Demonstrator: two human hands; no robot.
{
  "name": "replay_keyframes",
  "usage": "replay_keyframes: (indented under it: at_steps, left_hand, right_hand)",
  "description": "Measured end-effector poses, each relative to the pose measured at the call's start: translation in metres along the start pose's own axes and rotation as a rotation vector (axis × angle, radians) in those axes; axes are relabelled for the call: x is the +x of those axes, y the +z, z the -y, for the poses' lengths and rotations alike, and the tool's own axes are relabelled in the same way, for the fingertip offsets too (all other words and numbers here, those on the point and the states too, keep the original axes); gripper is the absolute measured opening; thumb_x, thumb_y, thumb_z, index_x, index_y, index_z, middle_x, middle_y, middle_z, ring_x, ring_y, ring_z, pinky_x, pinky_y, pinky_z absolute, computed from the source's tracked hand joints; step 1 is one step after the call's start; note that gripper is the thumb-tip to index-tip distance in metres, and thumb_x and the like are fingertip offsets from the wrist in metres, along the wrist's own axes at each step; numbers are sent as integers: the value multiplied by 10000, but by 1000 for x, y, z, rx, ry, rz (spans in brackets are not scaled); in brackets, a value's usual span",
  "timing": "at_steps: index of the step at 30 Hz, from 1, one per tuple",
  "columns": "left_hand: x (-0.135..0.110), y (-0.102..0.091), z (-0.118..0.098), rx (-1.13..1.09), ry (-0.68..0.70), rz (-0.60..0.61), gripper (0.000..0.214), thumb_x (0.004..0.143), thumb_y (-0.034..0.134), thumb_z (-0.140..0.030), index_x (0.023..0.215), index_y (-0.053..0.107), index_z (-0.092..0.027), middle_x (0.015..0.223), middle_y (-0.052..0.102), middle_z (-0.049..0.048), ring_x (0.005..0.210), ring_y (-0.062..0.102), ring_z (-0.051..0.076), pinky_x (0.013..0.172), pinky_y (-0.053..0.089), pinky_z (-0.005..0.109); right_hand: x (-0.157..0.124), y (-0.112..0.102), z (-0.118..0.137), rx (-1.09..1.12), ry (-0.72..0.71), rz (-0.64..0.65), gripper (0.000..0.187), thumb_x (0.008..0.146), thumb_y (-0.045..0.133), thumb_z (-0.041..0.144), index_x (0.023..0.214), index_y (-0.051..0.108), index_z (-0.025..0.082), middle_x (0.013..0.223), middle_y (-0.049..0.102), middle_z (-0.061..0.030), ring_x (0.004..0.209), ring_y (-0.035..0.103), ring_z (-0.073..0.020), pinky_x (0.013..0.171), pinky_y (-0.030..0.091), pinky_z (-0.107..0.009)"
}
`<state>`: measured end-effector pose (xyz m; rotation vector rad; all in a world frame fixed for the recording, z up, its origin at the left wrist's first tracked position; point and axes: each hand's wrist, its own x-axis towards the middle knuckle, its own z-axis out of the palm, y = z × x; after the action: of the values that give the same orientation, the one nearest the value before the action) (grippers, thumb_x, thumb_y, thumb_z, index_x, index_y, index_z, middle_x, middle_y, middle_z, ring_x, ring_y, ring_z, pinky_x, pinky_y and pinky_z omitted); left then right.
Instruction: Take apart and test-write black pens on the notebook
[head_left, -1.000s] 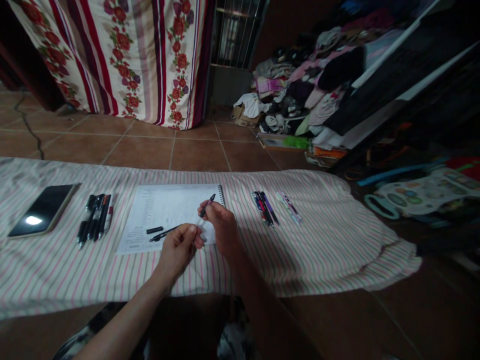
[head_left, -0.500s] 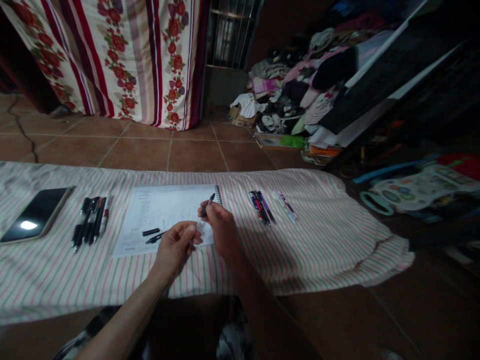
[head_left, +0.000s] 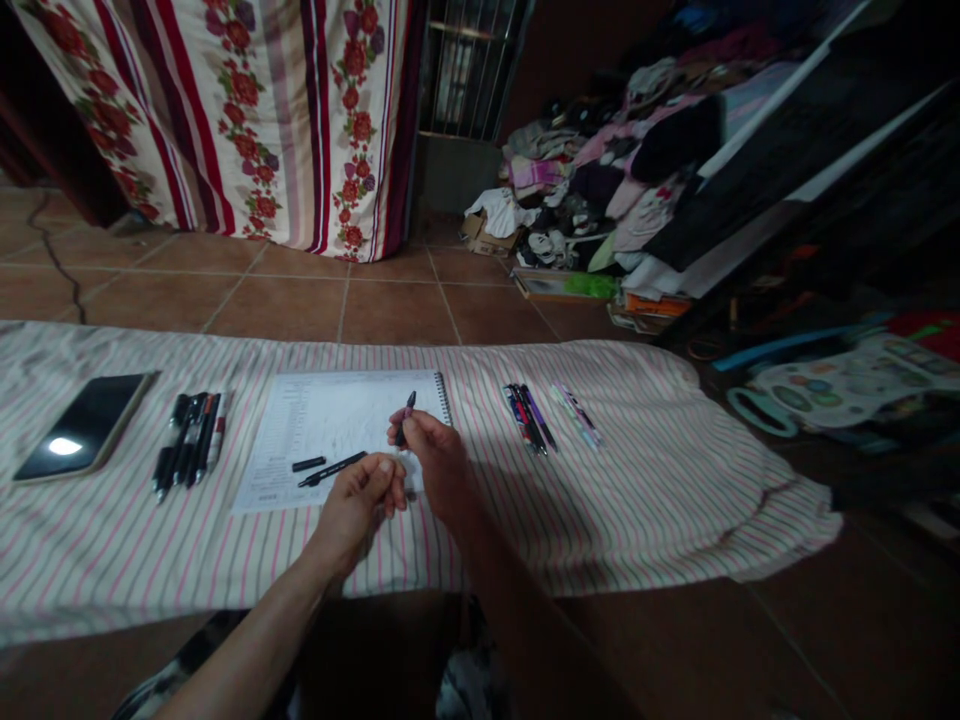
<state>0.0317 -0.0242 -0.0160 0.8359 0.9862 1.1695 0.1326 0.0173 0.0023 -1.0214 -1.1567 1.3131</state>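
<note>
My right hand [head_left: 435,460] is closed round a dark pen [head_left: 406,412], which points up and away over the spiral notebook [head_left: 330,420]. My left hand [head_left: 360,505] is pinched shut close beside it, on something small that I cannot make out. A black pen part [head_left: 334,468] and a black cap [head_left: 308,464] lie on the notebook page just left of my hands. Everything rests on a pink-striped cloth [head_left: 637,480] spread over the tiled floor.
A phone [head_left: 86,425] lies at the far left, with a row of black pens [head_left: 189,438] beside it. Coloured pens [head_left: 529,415] and pale pens [head_left: 576,412] lie right of the notebook. A flowered curtain [head_left: 247,110], a clothes heap [head_left: 600,190] and toys [head_left: 840,385] surround the cloth.
My right hand has turned the pen more upright and drawn it slightly left. My left hand has stayed pinched next to it. The camera view shifted a little.
</note>
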Motion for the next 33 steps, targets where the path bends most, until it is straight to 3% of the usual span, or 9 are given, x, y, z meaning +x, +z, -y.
replay_keyframes:
  at_steps: [5, 9, 12, 19, 24, 28, 33]
  left_hand:
    - [4, -2, 2, 51, 6, -112, 278, 690, 639, -391, 811, 597, -144, 588, 573, -1, 490, 448, 92, 476, 314, 212]
    - [3, -2, 2, 305, 133, -243, 175, 655, 671, -307, 718, 589, -167, 585, 543, -27, 519, 455, 95, 510, 340, 216]
    - [1, 0, 2, 324, 183, -236, 124, 699, 619, -290, 675, 593, -171, 584, 534, -28, 522, 443, 93, 517, 342, 215]
    - [2, 1, 3, 133, 107, -180, 203, 683, 634, -350, 651, 612, -151, 524, 515, -24, 478, 420, 84, 483, 331, 206]
    - [4, -4, 4, 129, 72, -132, 246, 684, 641, -386, 750, 654, -148, 551, 556, -6, 515, 469, 108, 520, 368, 224]
    - [6, -3, 3, 225, 168, -208, 166, 643, 669, -296, 750, 689, -170, 719, 634, 27, 654, 540, 160, 633, 424, 273]
    - [5, -3, 4, 373, 278, -322, 133, 622, 681, -221, 754, 692, -214, 757, 655, 20, 672, 549, 173, 665, 426, 279]
  right_hand:
    - [-1, -2, 1, -71, 3, -11, 181, 777, 500, 305, 776, 633, 184, 695, 632, -11, 610, 570, -110, 587, 455, -227]
    - [-2, -4, 3, -208, -70, 16, 184, 786, 487, 278, 781, 650, 193, 717, 661, -12, 685, 613, -127, 650, 470, -230]
    - [-5, -3, 5, -263, -132, 38, 190, 797, 471, 260, 770, 648, 197, 720, 661, -8, 692, 618, -128, 653, 468, -227]
    - [-11, -1, 9, -340, -293, 135, 210, 821, 436, 229, 788, 642, 207, 779, 645, -23, 734, 609, -137, 649, 467, -233]
    - [-12, -5, 6, -404, -483, 116, 212, 831, 430, 201, 830, 641, 219, 814, 658, -44, 797, 606, -156, 730, 481, -287]
    - [-12, -9, 1, -459, -602, 105, 211, 830, 431, 185, 870, 629, 245, 837, 671, -46, 825, 604, -168, 761, 488, -339]
    - [-11, -10, -2, -488, -602, 99, 210, 842, 434, 187, 862, 637, 236, 846, 677, -51, 836, 611, -169, 769, 493, -341]
